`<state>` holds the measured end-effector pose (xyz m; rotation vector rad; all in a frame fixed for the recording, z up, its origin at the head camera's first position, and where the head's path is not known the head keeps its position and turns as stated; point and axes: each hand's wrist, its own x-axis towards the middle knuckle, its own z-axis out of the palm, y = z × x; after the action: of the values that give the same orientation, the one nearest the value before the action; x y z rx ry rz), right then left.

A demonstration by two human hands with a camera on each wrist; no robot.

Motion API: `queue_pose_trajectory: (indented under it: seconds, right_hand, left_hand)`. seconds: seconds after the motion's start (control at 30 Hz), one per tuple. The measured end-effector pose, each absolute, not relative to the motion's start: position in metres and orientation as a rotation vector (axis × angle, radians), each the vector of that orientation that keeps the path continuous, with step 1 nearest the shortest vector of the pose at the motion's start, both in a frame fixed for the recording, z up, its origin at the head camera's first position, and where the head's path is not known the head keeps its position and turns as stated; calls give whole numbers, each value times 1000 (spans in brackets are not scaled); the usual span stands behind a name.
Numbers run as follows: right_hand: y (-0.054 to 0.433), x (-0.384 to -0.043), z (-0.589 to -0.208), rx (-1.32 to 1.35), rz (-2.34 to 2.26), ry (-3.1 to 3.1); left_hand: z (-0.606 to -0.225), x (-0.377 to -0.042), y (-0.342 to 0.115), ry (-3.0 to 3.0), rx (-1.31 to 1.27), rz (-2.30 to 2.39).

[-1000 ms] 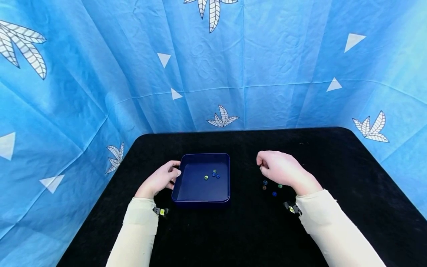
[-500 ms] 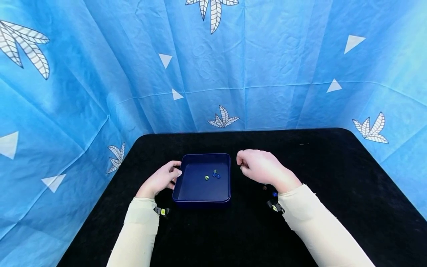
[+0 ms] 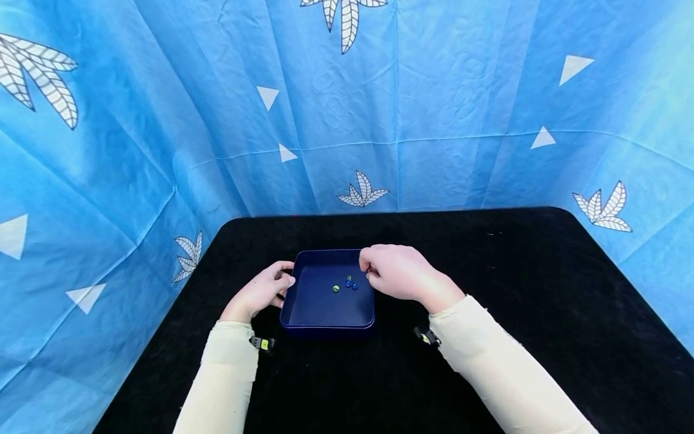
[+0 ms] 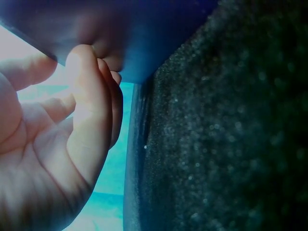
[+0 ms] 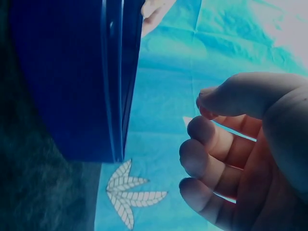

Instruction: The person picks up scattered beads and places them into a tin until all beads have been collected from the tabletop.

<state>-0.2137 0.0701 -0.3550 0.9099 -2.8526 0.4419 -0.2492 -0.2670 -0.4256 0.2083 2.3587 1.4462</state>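
Observation:
A square navy-blue tray (image 3: 328,316) rests on the black table, with several green and blue marbles (image 3: 336,289) on its floor. My left hand (image 3: 262,287) grips the tray's left side, thumb at the rim; in the left wrist view, its bent fingers (image 4: 91,96) press the outer wall. My right hand (image 3: 398,271) is over the tray's right rim, fingers curled. In the right wrist view, its thumb (image 5: 236,94) and forefinger meet in a pinch, apparently on a marble that the fingertips hide. The tray's upper right corner is covered by this hand.
The black-covered table (image 3: 347,386) extends around the tray on all sides. A blue curtain (image 3: 444,120) with white leaf and triangle prints hangs behind and beside it. My right forearm (image 3: 499,355) covers part of the table's right side.
My right hand has moved left from beside the loose marbles on the table to the tray's right rim, its pinch kept. The forearm now covers those marbles. My left hand and the tray stay put.

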Motion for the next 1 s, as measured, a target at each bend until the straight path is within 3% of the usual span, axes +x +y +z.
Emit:
queue_pose_trajectory:
  seconds: [1.0]
  right_hand:
    - [32,-239,-354,1031,329,-2853]
  left_hand:
    - [-424,-248,-268,2342,205,1459]
